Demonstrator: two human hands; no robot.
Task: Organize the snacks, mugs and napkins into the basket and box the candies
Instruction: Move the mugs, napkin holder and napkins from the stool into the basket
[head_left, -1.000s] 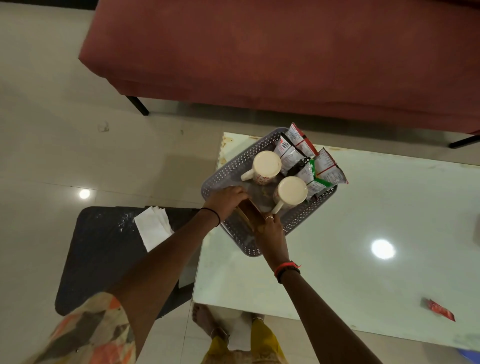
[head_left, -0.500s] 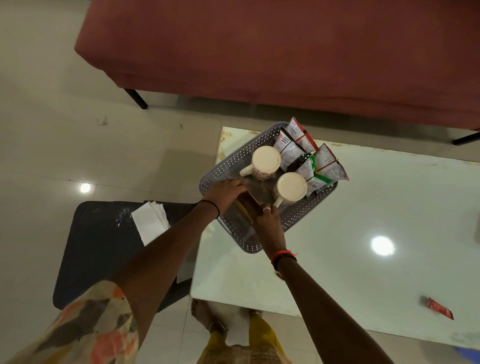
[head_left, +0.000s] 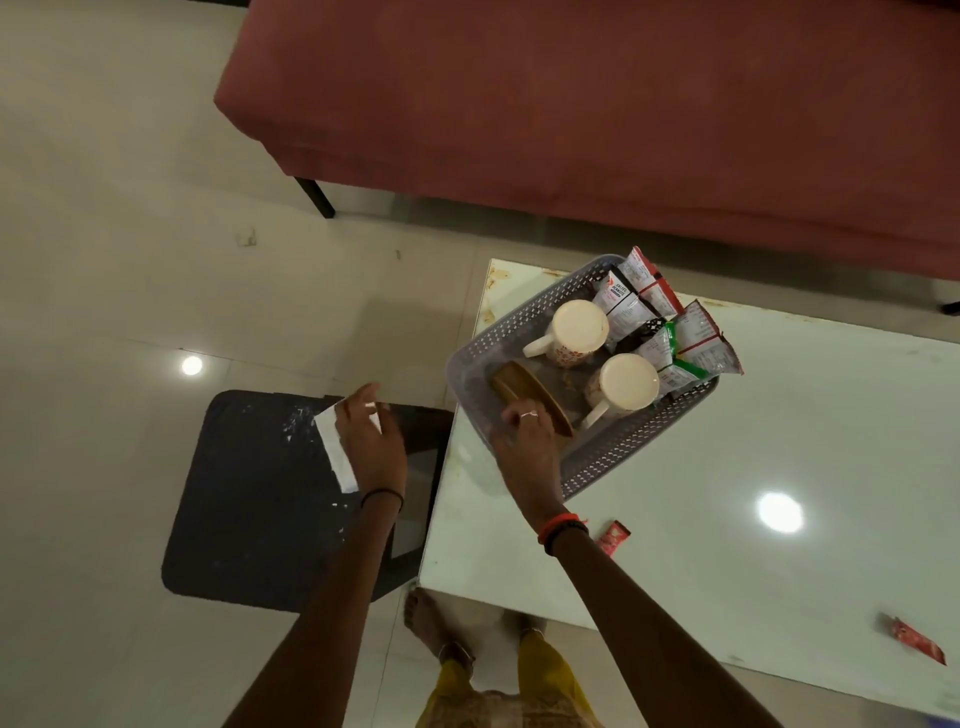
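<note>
Napkins (head_left: 336, 451) half-hidden, perhaps under left hand (head_left: 370, 446)

Left hand (head_left: 370, 448) over napkins (head_left: 335, 453) on stool (head_left: 260, 499); right hand (head_left: 527, 449) on wooden holder (head_left: 524, 389) in basket (head_left: 613, 452).

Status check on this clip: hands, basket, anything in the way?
Left hand open over napkins on stool. Right hand steadies wooden holder in basket. Mugs, snacks already in. Candies loose on table; nothing blocking.
</note>
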